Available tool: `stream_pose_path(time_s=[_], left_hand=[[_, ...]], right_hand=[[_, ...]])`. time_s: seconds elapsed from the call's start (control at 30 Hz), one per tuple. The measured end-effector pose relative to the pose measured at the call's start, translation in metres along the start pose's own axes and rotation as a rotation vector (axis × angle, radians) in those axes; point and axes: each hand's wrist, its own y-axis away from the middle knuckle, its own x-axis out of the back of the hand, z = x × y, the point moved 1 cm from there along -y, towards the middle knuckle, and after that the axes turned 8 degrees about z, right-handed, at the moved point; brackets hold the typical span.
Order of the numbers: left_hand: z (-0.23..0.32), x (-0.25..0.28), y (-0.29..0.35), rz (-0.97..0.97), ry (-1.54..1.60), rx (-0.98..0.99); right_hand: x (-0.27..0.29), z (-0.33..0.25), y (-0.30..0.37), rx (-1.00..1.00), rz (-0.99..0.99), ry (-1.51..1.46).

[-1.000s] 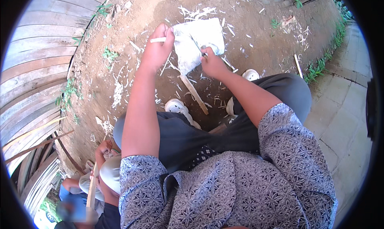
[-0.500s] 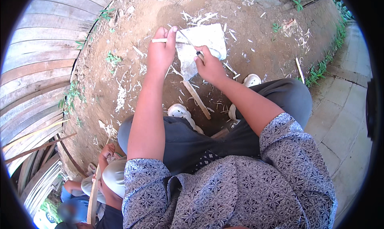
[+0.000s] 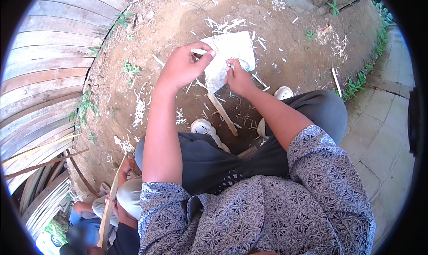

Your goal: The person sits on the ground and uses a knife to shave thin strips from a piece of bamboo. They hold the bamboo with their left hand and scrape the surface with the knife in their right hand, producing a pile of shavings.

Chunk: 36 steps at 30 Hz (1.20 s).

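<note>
My left hand is closed on a thin pale wooden stick, pinched near the thumb, with one end showing. Opposite it, my right hand grips a small knife; its handle is mostly hidden in my fingers and its blade is hard to make out. Both hands are over a whitish, sheet-like piece with uneven edges. From under its near corner a narrow wooden strip runs toward my feet.
Pale shavings litter the brown dirt. A plank wall stands at left and a paved path runs at right. At lower left, another person's hand is by a long wooden slat. My white shoes are below my hands.
My left hand has turned and come inward over the whitish piece, with the stick in it. My right hand has shifted slightly down and right; the knife blade, plain before, is now hardly visible.
</note>
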Motion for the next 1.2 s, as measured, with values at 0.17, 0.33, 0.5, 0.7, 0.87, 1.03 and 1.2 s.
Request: stream_pose_path(time_s=[0.17,0.33,0.5,0.7,0.87,1.03,1.2], left_hand=[[0.001,0.010,-0.003,0.013,0.182,0.034],[0.001,0.006,-0.005,0.012,0.185,0.067],[-0.008,0.009,-0.007,0.020,0.125,-0.049],[0.008,0.016,-0.005,-0.185,0.343,0.143],[0.015,0.022,0.000,-0.251,0.226,0.190],[0.002,0.015,-0.001,-0.172,0.277,0.123],[-0.003,0.010,-0.002,-0.132,0.219,0.070]], right_hand=[[-0.002,-0.001,-0.008,0.044,0.106,0.023],[0.013,-0.018,-0.001,-0.050,0.079,0.045],[0.018,-0.032,0.003,-0.162,-0.078,-0.147],[0.006,0.000,-0.008,-0.042,0.004,-0.124],[0.014,-0.013,-0.001,-0.035,0.052,-0.037],[0.023,-0.039,0.005,-0.031,0.076,-0.131],[0.024,-0.077,0.025,0.114,0.089,-0.205]])
